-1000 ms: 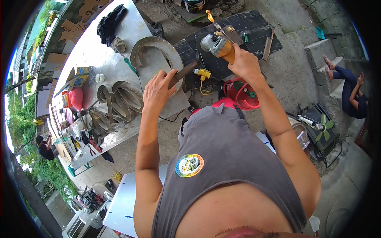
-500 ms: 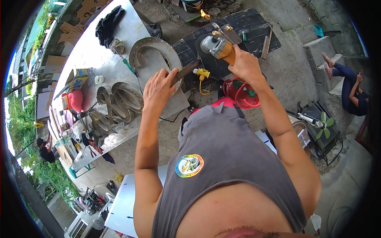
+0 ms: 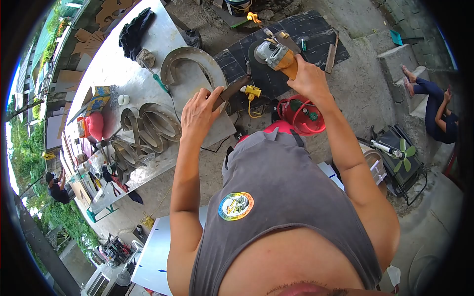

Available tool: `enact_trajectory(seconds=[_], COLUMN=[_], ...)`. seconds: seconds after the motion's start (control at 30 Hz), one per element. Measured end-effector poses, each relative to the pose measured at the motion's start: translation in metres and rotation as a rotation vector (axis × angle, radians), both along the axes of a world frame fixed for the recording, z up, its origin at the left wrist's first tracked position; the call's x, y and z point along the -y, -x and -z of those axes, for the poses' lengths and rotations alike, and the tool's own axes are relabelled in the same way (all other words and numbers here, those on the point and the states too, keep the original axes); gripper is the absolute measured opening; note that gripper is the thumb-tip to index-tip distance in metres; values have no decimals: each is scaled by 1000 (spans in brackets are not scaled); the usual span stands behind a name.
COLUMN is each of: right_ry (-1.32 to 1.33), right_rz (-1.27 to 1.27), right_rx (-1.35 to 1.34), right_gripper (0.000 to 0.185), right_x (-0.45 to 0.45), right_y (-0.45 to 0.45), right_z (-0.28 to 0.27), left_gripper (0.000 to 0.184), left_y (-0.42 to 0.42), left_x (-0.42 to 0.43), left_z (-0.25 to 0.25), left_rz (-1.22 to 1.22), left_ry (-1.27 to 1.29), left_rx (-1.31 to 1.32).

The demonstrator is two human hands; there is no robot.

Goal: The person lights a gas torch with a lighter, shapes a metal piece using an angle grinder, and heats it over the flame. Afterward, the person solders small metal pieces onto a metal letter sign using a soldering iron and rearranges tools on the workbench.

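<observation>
My right hand (image 3: 310,79) is wrapped round the yellow handle of an angle grinder (image 3: 277,56), held above a black marble-patterned board. The grinder's round disc (image 3: 254,51) points left. My left hand (image 3: 198,113) grips a long brown tool (image 3: 232,92) that ends in a thin dark tip; its exact kind I cannot make out. That tip stands just left of the disc, with a gap between them. Beside the brown tool is a yellow electrical connector (image 3: 252,92) with a yellow cord. A curved metal letter form (image 3: 170,69) lies on the table by my left hand.
On the white table (image 3: 192,148) sit more metal letter forms (image 3: 150,126), a green-handled tool (image 3: 160,84) and a stone (image 3: 145,58). A flame (image 3: 254,18) burns behind the black board (image 3: 316,29). A red basket (image 3: 308,121) stands below. People are at right and far left.
The angle grinder and my right hand have moved slightly right and down, opening a gap between the disc and the brown tool's tip. My left hand has shifted slightly right.
</observation>
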State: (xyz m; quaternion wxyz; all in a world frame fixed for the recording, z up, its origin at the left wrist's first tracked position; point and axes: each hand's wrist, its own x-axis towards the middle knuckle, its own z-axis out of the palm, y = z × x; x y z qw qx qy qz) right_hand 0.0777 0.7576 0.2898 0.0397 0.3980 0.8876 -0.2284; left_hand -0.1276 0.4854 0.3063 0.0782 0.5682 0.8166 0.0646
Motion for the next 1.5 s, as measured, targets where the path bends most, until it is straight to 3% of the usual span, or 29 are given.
enact_trajectory(seconds=[1.5], right_ry=[29], right_rz=[32], right_rx=[47], right_gripper=[71], right_x=[-3], right_y=[-5], right_z=[-12], left_gripper=[65], left_y=[0], left_x=[1], left_z=[10], left_rz=[-62], left_ry=[-80], left_rx=[-70])
